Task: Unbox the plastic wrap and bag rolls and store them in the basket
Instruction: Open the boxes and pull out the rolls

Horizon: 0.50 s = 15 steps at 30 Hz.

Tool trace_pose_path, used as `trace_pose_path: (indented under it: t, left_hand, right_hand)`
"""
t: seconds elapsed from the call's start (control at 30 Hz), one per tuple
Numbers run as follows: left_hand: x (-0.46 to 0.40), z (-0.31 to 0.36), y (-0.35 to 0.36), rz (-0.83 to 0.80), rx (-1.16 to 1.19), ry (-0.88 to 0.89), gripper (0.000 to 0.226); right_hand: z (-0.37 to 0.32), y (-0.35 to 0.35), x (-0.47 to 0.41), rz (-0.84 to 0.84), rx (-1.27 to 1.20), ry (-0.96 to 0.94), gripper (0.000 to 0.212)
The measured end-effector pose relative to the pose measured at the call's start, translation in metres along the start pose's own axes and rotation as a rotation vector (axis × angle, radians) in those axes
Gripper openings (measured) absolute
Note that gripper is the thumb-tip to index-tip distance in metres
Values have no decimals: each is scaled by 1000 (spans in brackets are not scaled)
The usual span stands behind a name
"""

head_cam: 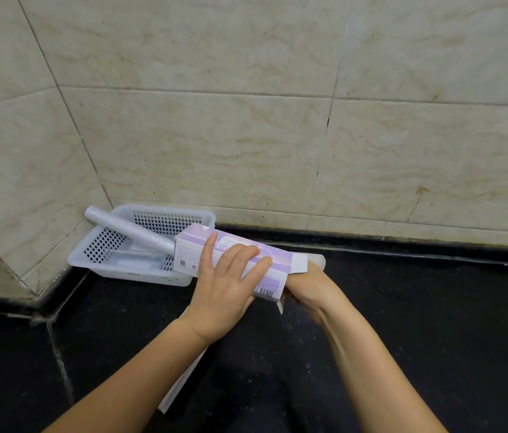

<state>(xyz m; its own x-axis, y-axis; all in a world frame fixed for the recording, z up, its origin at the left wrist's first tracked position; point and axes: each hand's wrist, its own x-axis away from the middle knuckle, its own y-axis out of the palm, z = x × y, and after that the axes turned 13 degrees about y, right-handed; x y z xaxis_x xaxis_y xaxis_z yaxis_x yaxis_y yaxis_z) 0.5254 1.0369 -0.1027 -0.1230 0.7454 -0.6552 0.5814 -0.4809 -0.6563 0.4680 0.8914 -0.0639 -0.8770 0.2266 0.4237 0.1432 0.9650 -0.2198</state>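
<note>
A long purple-and-white box is held tilted over the white perforated basket in the wall corner. A pale plastic roll sticks out of the box's far end, slanting up and left across the basket. My left hand grips the box around its middle. My right hand is at the box's near open end, fingers hidden behind its flaps. Another pale roll or wrap lies on the basket's floor.
The basket sits on a black speckled countertop against beige tiled walls. A flat white box or panel lies on the counter under my left forearm.
</note>
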Motion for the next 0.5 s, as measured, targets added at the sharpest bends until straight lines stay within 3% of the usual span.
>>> trace_pose_path:
  t: [0.2,0.3,0.37,0.5]
  left_hand:
    - [3,-7,8,-197,156,-214,67]
    - [11,-5,23,-308,225,-334,61]
    - [15,0,35,-397,313,-427,62]
    - [17,35,59,-614,376,-316,69]
  right_hand:
    - [23,-28,-12,234,-5,6,18]
    - [37,-55,-8,162,-167,111,11]
    - [50,-74,-5,206,-232,137,14]
    - [70,-109,6,415,-372,72,15]
